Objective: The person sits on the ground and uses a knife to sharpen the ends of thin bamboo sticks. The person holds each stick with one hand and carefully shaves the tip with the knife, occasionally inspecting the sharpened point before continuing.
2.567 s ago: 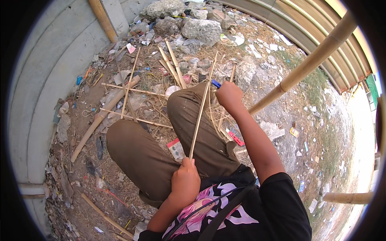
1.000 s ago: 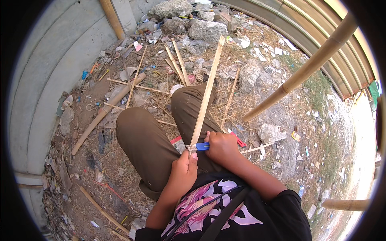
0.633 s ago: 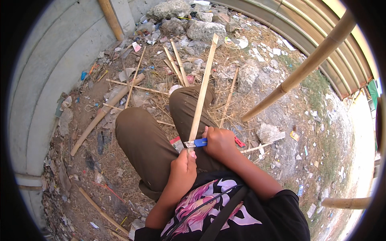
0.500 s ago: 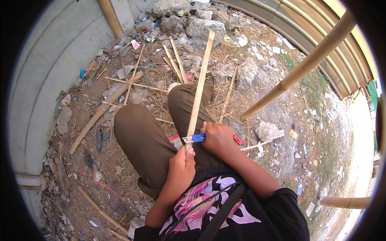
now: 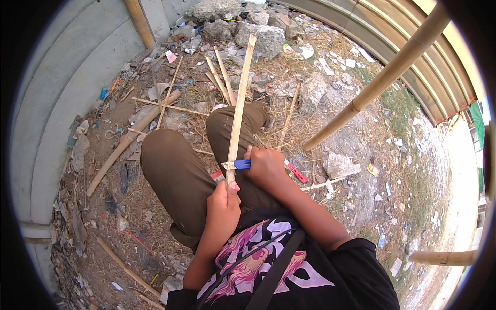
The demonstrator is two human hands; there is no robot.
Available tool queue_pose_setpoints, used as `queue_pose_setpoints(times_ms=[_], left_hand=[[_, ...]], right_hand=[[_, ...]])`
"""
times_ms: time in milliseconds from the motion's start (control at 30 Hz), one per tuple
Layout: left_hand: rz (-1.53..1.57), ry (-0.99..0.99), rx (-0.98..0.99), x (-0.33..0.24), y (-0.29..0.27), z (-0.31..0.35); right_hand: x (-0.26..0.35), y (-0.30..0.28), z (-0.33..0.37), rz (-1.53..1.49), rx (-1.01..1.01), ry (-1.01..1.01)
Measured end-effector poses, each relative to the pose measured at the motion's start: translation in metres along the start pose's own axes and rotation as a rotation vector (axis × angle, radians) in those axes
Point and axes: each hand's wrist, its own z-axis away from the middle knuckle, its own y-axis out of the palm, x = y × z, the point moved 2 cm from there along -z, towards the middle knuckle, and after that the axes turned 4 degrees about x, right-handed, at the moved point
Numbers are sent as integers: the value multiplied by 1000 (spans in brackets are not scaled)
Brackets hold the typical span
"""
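A long, pale bamboo strip (image 5: 239, 111) slants up and away from me over my right knee. Its near end is gripped by my left hand (image 5: 223, 204), thumb laid along it. My right hand (image 5: 267, 168) is wrapped round a blue utility knife (image 5: 241, 164). The knife's blade crosses the strip just beyond my left thumb and touches it. Most of the knife's handle is hidden inside my right fist. Beside my right wrist a red cutter (image 5: 298, 173) shows, lower than the hand; what it rests on is hard to make out.
More bamboo strips (image 5: 223, 72) lie beyond my knees, and a thick bamboo pole (image 5: 132, 139) lies on the left. Another pole (image 5: 372, 85) slants up at the right. Rocks (image 5: 261, 40) and litter cover the far ground. A concrete wall (image 5: 70, 77) stands left, corrugated sheeting (image 5: 413, 57) far right.
The view has shifted slightly, so everything sits a little further left. The blade stays across the strip near my left thumb, and both hands keep their holds. More of the red cutter shows.
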Motion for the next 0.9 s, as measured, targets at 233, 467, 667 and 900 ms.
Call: queue_pose_setpoints(times_ms=[233, 467, 667, 900], left_hand=[[43, -15, 40, -1, -1, -3], [155, -64, 30, 5, 4, -21], [-29, 14, -105, -6, 7, -26], [-88, 7, -127, 4, 8, -18]], right_hand=[[-3, -17, -7, 63, 7, -161], [-7, 5, -24, 8, -64, -49], [2, 12, -28, -47, 20, 70], [2, 13, -31, -89, 63, 71]])
